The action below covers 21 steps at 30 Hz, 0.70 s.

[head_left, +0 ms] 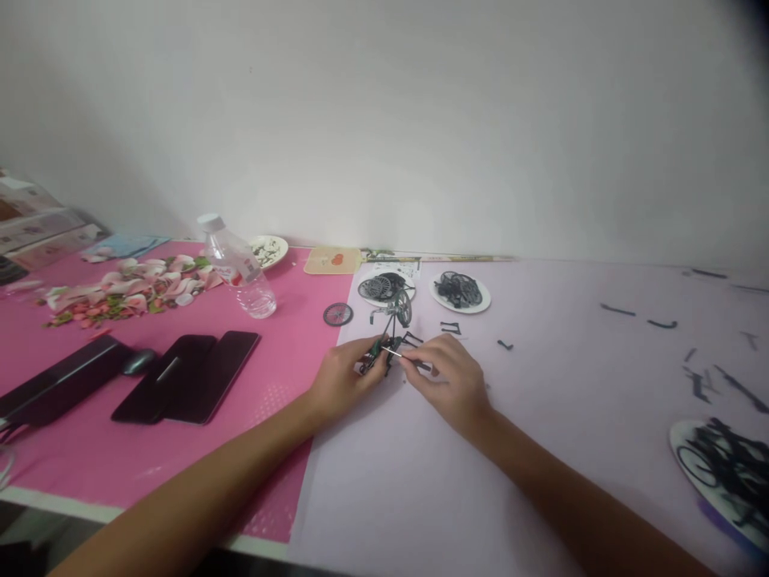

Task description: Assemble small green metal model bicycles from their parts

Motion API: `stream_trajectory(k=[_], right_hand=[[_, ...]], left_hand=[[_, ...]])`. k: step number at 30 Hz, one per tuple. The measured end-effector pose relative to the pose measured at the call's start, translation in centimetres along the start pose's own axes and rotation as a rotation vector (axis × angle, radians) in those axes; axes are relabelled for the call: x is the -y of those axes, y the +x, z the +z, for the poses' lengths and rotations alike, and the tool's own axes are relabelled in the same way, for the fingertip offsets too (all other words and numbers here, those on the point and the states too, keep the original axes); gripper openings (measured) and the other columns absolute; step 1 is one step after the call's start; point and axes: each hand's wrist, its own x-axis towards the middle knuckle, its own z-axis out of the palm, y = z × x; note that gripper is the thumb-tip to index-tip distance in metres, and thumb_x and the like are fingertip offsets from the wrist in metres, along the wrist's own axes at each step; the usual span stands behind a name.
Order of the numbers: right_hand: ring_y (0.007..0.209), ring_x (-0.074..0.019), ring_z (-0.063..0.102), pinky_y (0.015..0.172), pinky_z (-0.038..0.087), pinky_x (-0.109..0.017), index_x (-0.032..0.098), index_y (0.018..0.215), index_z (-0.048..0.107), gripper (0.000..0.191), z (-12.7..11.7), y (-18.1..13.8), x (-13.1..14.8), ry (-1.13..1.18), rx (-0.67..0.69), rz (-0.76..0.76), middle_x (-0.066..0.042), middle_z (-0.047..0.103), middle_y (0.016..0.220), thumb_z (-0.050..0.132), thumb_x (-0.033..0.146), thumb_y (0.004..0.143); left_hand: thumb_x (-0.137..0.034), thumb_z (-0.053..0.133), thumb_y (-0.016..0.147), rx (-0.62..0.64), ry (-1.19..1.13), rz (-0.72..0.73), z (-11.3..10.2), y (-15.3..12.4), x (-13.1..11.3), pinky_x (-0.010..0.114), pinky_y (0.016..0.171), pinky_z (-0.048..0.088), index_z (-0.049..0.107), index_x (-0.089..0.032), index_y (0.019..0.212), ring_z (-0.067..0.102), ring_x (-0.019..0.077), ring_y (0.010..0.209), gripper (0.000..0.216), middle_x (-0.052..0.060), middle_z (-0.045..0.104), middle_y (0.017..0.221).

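Note:
Near the middle of the table, my left hand (344, 371) is closed on a small dark model bicycle (396, 311), its wheel pointing away from me. My fingers hide part of the frame. Just to the right, my right hand (455, 378) pinches a thin metal rod with a dark handle, like a small screwdriver (393, 352). Its tip reaches the model beside my left fingertips. A loose spoked wheel (337, 314) lies beyond my left hand. Small dark frame pieces (450, 328) rest just beyond my right hand.
Two white plates (486, 303) of dark wheels and parts stand behind the model. Another loaded plate (678, 454) is at the lower right, below scattered dark parts (697, 385). Leftward are a plastic bottle (240, 268), phones (213, 377), petals (138, 284) and a yellow fly swatter (330, 260).

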Motion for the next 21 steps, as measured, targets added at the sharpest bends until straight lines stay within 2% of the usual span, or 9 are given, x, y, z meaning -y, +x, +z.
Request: stream_trajectory(k=[5,9,13,16,21], right_hand=[[0.068,-0.017,0.06,0.064,0.05,-0.033,0.023,0.088,0.067,0.011,0.02,-0.27,-0.26,-0.035,0.015,0.029,-0.003,0.071,0.076,0.071,0.014,0.093],[0.063,-0.0158,0.053,0.062,0.044,-0.031,0.023,0.071,0.054,0.03,0.07,-0.44,-0.53,-0.072,0.067,0.062,0.0,0.057,0.064,0.065,0.018,0.098],[0.059,-0.0144,0.046,0.057,0.037,-0.03,0.024,0.067,0.041,0.039,0.07,-0.52,-0.4,-0.102,0.145,0.1,0.002,0.047,0.061,0.055,0.02,0.103],[0.058,-0.0127,0.047,0.056,0.036,-0.028,0.023,0.073,0.042,0.033,-0.08,-0.66,0.0,-0.06,0.229,0.172,0.003,0.049,0.064,0.051,0.021,0.104],[0.052,-0.0115,0.047,0.052,0.035,-0.025,0.024,0.086,0.046,0.013,-0.27,-0.94,0.37,0.001,0.325,0.282,0.005,0.049,0.065,0.055,0.024,0.096]], left_hand=[[-0.031,0.061,0.099,0.009,0.021,0.023,0.04,-0.15,-0.14,0.02,0.057,0.055,0.075,-0.018,0.114,0.071,0.0146,0.07,0.024,0.006,0.079,0.09],[-0.03,0.06,0.1,0.038,0.041,0.028,0.24,-0.31,-0.22,0.019,0.057,0.054,0.074,-0.019,0.117,0.071,0.014,0.071,0.025,0.004,0.079,0.089],[-0.029,0.059,0.1,0.048,0.072,0.059,0.29,-0.4,-0.38,0.02,0.06,0.054,0.073,-0.019,0.121,0.069,0.0134,0.071,0.027,0.005,0.079,0.091],[-0.028,0.06,0.1,0.06,0.083,0.081,0.18,-0.41,-0.54,0.022,0.065,0.056,0.072,-0.019,0.123,0.07,0.0139,0.072,0.027,0.006,0.079,0.093],[-0.027,0.061,0.099,0.061,0.082,0.063,0.09,-0.34,-0.57,0.022,0.066,0.058,0.072,-0.02,0.124,0.074,0.0154,0.079,0.028,0.007,0.08,0.103]])
